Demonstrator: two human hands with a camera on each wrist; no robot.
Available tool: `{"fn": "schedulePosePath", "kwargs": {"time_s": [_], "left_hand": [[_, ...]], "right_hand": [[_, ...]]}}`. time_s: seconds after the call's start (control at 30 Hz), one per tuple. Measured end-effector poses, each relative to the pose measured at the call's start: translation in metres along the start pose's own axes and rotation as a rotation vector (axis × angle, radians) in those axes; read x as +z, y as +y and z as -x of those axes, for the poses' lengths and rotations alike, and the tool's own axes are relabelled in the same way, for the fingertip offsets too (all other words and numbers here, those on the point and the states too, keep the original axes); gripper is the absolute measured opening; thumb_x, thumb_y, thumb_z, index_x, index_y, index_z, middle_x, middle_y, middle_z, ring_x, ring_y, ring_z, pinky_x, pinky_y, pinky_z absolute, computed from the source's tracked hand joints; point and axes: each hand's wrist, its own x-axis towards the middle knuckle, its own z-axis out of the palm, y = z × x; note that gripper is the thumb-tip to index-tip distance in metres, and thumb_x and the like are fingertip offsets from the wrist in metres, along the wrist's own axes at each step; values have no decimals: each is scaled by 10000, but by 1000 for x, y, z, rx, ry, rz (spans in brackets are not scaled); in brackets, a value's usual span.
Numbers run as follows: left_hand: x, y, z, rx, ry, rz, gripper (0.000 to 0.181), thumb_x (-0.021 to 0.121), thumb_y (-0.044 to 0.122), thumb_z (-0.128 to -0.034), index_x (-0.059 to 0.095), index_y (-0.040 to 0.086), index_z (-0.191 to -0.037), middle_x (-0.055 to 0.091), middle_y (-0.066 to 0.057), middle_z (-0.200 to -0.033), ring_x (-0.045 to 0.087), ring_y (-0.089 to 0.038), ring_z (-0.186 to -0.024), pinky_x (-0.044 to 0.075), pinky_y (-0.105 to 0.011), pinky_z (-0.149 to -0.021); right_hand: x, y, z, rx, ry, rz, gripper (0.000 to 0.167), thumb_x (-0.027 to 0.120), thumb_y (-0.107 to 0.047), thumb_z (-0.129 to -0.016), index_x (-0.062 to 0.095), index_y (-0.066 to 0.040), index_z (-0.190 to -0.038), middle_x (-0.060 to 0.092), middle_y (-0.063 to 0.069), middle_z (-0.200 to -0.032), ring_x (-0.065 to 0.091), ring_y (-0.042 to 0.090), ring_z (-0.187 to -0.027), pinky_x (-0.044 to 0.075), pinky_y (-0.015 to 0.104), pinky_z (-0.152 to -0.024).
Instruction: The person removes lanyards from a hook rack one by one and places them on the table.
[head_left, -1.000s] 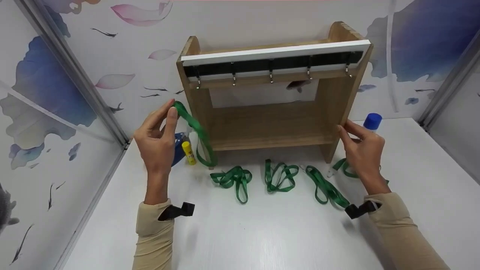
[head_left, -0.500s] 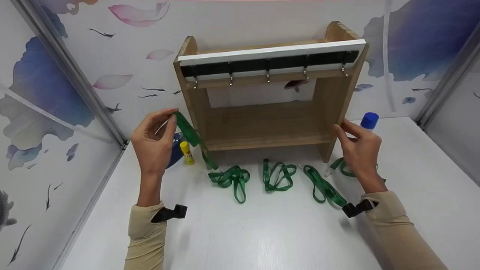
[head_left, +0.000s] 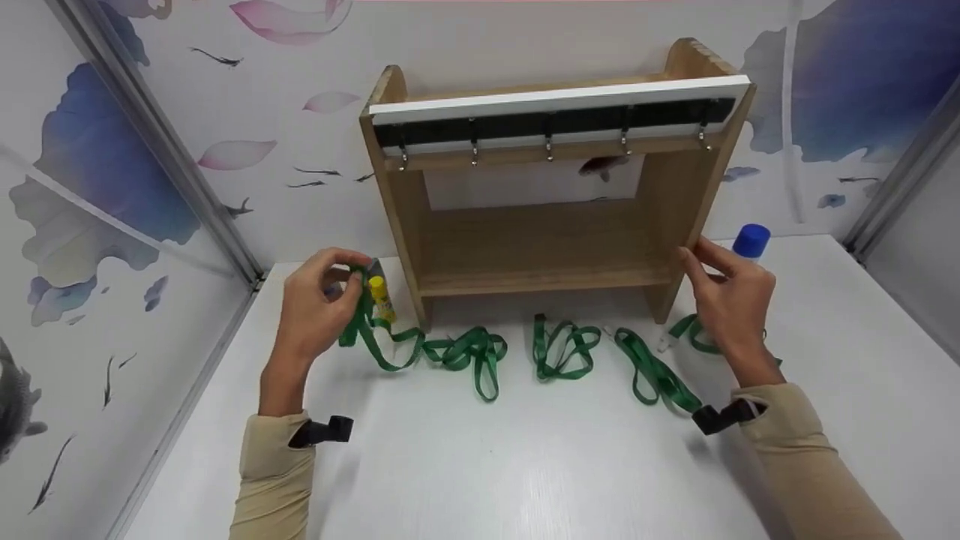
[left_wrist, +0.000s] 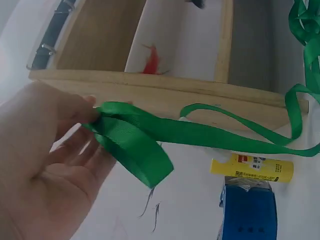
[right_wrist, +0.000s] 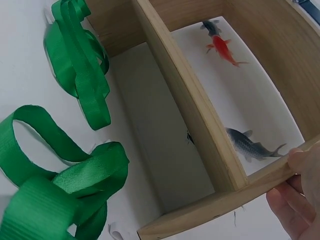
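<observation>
My left hand (head_left: 319, 304) pinches a green lanyard (left_wrist: 200, 134) between thumb and fingers, left of a wooden shelf (head_left: 540, 244). The lanyard's looped strap hangs down onto the white table. With thumb and fingertips my right hand (head_left: 731, 300) grips the front edge of the shelf's right side panel. Several more green lanyards lie along the shelf's front: one folded in loops (head_left: 469, 349), another bundle (head_left: 564, 351), a long bundle (head_left: 652, 367), and one partly hidden behind the right wrist. A row of metal hooks (head_left: 549, 148) runs along the shelf's upper front.
Beside the left hand stands a yellow glue stick (left_wrist: 255, 167), next to a blue object (left_wrist: 249, 210) of unclear kind. A blue-capped item (head_left: 751, 241) is behind the right hand. Printed wall panels (head_left: 315, 210) enclose the white table (head_left: 487, 472).
My left hand has lowered from beside the shelf's middle toward the table, bringing the lanyard down so its strap now rests there. The right hand keeps its grip on the side panel.
</observation>
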Motion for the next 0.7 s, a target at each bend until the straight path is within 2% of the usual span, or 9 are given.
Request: {"fn": "schedulePosePath", "kwargs": {"time_s": [0.07,0.2,0.27,0.33,0.43,0.53,0.6,0.7], "left_hand": [[4,-2,1,-22,-139,-61,233,645,37,-1048,750,120,-1239,745,-75,-1273,771,-281,-1098,661,-472,-987],[18,-8,3,-86,-419,-159,269,641,9,-1037,781,126,-1234,757,-117,-1283,749,-306,-1126,658,-499,-972],[27,-11,5,-118,-523,-202,276,656,6,-1032,795,122,-1240,766,-124,-1271,732,-301,-1129,650,-494,-989],[37,-16,7,-141,-593,-235,266,675,22,-1033,798,111,-1252,773,-128,-1262,720,-295,-1138,639,-495,-1027],[49,-21,12,-199,-655,-279,246,761,139,-1021,799,107,-1263,780,-109,-1240,706,-262,-1133,622,-485,-1066],[56,-25,15,-263,-678,-334,379,875,286,-943,792,99,-1261,768,-90,-1232,687,-231,-1105,624,-482,-1050],[60,-26,16,-296,-678,-362,443,913,309,-904,780,83,-1261,757,-95,-1226,675,-232,-1096,615,-490,-1058],[64,-30,17,-335,-658,-386,403,891,234,-926,758,57,-1262,745,-130,-1250,679,-261,-1109,595,-515,-1101]], "right_hand": [[-2,0,0,-3,1,3,455,716,-480,-1032,733,-236,-1415,755,0,-1392,737,258,-1296,565,107,-916],[-5,0,-1,-5,5,6,451,716,-485,-1031,732,-249,-1415,758,-5,-1386,739,257,-1292,562,97,-909],[-5,-1,-1,-4,6,6,448,718,-488,-1029,733,-258,-1414,758,-10,-1385,740,255,-1290,565,101,-911],[-5,-1,0,-2,6,5,445,720,-486,-1028,734,-263,-1412,758,-17,-1385,741,248,-1288,565,102,-909],[-5,-2,1,1,-1,1,440,724,-475,-1028,733,-263,-1414,757,-25,-1386,741,242,-1289,559,89,-901],[-3,-3,-1,-7,1,-3,427,740,-431,-1030,739,-231,-1407,761,-8,-1376,746,252,-1278,547,67,-880],[-2,-3,-2,-11,4,-5,416,750,-402,-1029,744,-214,-1400,764,2,-1370,749,265,-1271,539,56,-868],[-1,-2,-3,-12,6,-8,403,763,-374,-1025,749,-204,-1390,765,9,-1366,751,274,-1267,530,46,-860]]}}
